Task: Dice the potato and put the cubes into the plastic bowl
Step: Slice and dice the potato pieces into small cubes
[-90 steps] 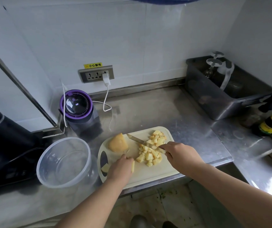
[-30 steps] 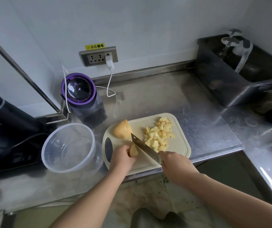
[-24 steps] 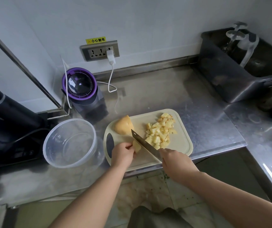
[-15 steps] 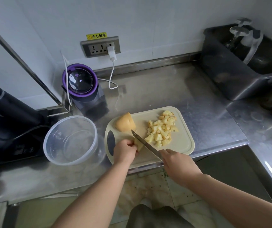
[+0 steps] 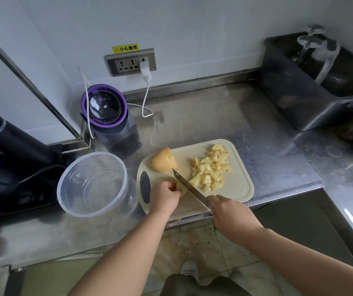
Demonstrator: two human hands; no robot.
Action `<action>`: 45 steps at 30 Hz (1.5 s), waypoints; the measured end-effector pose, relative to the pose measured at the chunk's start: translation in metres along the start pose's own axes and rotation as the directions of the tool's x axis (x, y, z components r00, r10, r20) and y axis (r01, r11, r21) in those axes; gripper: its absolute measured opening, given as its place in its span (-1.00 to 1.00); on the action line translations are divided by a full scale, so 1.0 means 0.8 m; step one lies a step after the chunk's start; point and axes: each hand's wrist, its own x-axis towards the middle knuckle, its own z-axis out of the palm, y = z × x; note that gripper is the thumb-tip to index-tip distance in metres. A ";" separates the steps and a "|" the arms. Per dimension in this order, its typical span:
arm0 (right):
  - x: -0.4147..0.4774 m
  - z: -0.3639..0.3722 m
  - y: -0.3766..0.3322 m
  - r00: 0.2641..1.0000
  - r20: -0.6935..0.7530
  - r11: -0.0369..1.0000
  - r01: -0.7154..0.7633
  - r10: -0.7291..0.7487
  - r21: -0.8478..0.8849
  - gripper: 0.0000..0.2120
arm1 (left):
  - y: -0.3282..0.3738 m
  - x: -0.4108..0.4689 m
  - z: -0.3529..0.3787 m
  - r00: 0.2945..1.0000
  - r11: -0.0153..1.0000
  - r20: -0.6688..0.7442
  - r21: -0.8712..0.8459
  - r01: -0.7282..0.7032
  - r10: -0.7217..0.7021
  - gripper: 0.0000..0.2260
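Potato piece point(image 5: 182, 187) lies on the cutting board point(image 5: 235, 189), and the left hand point(image 5: 164, 197) curls its fingers on it so it cannot slip while the right hand point(image 5: 231, 214), fingers tight round the knife point(image 5: 189, 188), chops it near the empty plastic bowl point(image 5: 92, 184).

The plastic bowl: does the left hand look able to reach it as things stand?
Probably yes: the bowl sits open just beside the left hand, nothing between them, though that hand is busy holding a potato piece.
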 end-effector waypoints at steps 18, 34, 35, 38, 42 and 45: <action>0.001 -0.001 -0.005 0.999 0.029 1.000 -0.026 0.026 0.001 -0.81 | 0.005 -0.005 0.008 0.985 0.925 -0.050 0.356 -0.134 0.162 -0.79; 0.005 -0.011 -0.010 0.999 -0.047 1.000 -0.016 0.015 -0.014 -0.71 | -0.016 0.014 0.006 0.997 0.998 -0.077 -0.053 0.020 -0.024 -0.88; 0.005 -0.011 -0.011 0.999 -0.047 1.000 -0.006 0.005 -0.021 -0.70 | -0.017 0.016 0.007 0.997 0.998 -0.077 -0.062 0.026 -0.031 -0.85; 0.003 -0.010 -0.016 0.999 -0.034 0.999 0.004 -0.005 -0.046 -0.66 | -0.018 0.018 0.008 0.997 0.994 -0.069 -0.107 0.032 -0.040 -0.88; 0.001 -0.009 -0.019 1.000 -0.007 0.998 0.002 -0.003 -0.067 -0.64 | -0.020 0.021 0.009 0.997 0.993 -0.054 -0.110 0.049 -0.056 -0.96; 0.000 -0.010 -0.022 1.000 -0.001 0.996 0.006 -0.006 -0.084 -0.66 | -0.022 0.022 0.010 0.997 0.991 -0.053 -0.121 0.049 -0.056 -0.94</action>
